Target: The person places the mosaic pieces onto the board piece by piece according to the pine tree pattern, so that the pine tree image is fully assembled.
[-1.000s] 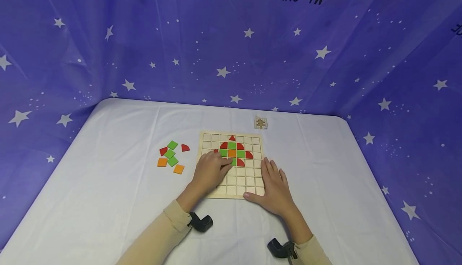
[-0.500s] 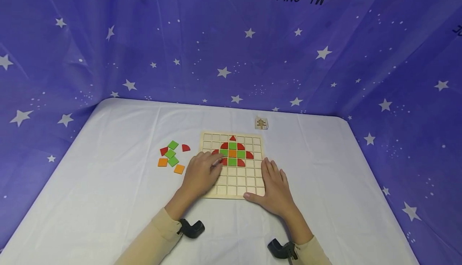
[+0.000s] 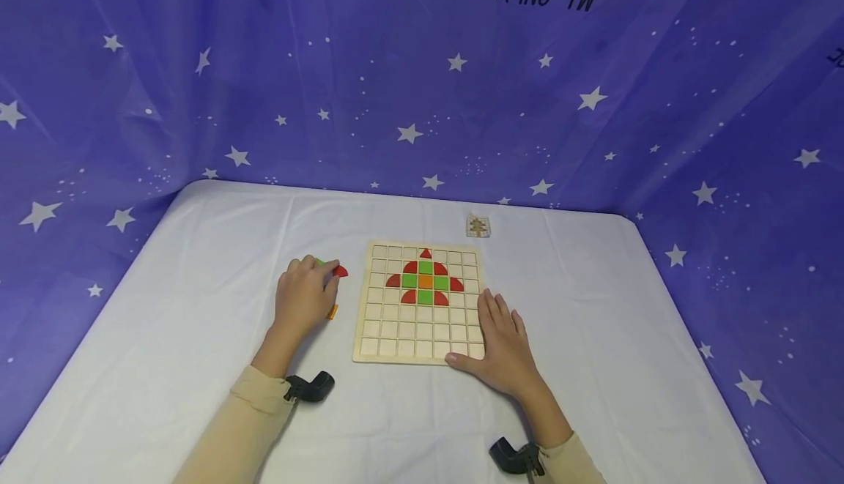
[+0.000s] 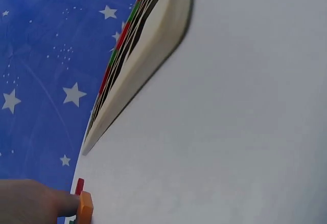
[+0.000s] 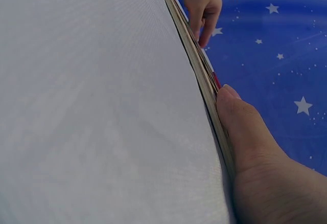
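My left hand (image 3: pixel 305 295) is over the loose tiles left of the board, its index fingertip touching a red quarter-circle tile (image 3: pixel 341 272) and its thumb beside it. That tile lies flat on the table. Partly covered by the same hand are an orange square tile (image 3: pixel 332 313) and a green tile (image 3: pixel 319 261). Straight fingers of my right hand (image 3: pixel 506 341) rest along the right edge of the wooden grid board (image 3: pixel 406 330), with the thumb on its front edge. Red, green and one orange tile (image 3: pixel 426 281) form a tree-like shape in the board's upper cells.
A small card (image 3: pixel 478 225) with a tree pattern lies behind the board. White cloth covers the table (image 3: pixel 593 308), and a blue starry curtain (image 3: pixel 369 88) hangs behind and at the sides. Each wrist bears a black camera mount (image 3: pixel 311 387).
My left hand has left the board and moved left to the loose tiles. A red quarter-circle is now uncovered in the board's left part. My right hand has stayed in place.
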`<state>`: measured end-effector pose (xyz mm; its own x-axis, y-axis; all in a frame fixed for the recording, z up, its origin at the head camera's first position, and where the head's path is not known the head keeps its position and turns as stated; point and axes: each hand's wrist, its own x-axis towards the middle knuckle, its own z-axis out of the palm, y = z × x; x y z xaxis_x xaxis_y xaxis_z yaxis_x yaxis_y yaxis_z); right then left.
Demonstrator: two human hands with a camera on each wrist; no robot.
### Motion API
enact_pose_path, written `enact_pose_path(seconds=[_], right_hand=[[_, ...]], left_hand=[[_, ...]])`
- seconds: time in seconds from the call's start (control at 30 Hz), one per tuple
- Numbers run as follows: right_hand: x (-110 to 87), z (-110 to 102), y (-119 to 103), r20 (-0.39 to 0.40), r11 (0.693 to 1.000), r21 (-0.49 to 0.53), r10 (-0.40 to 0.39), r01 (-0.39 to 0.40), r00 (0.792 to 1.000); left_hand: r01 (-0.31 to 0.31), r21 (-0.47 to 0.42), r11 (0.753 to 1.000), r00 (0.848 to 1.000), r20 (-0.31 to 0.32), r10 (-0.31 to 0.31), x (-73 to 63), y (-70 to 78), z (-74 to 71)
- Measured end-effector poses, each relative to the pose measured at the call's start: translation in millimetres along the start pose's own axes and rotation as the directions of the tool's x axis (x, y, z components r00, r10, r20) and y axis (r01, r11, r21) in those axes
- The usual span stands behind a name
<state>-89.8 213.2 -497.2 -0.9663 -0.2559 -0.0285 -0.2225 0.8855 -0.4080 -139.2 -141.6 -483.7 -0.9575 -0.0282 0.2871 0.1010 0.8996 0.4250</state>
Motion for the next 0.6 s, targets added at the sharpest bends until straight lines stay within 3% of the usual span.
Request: enact_pose_path(seconds=[0.2,0.43,0.6], right_hand=[[-0.4,-0.3,-0.2,-0.009,1.000,0.004,-0.006,0.006,1.000],[-0.6,-0.4,-0.8,-0.007,1.000,0.005,-0.006,0.006,1.000],[0.0,0.6,0.0,-0.009,1.000,0.001,-0.008,0.008,1.000]], left_hand=[[0.037,-0.009,0.999,0.999,0.016,-0.036,1.6,-3.0,1.1],[0.028,-0.010,1.000,1.000,-0.013,-0.028,-0.2,-3.3,0.8],[0.028,-0.003,1.000,0.999,0.031,-0.027,-2.2,-4.1,-0.2]])
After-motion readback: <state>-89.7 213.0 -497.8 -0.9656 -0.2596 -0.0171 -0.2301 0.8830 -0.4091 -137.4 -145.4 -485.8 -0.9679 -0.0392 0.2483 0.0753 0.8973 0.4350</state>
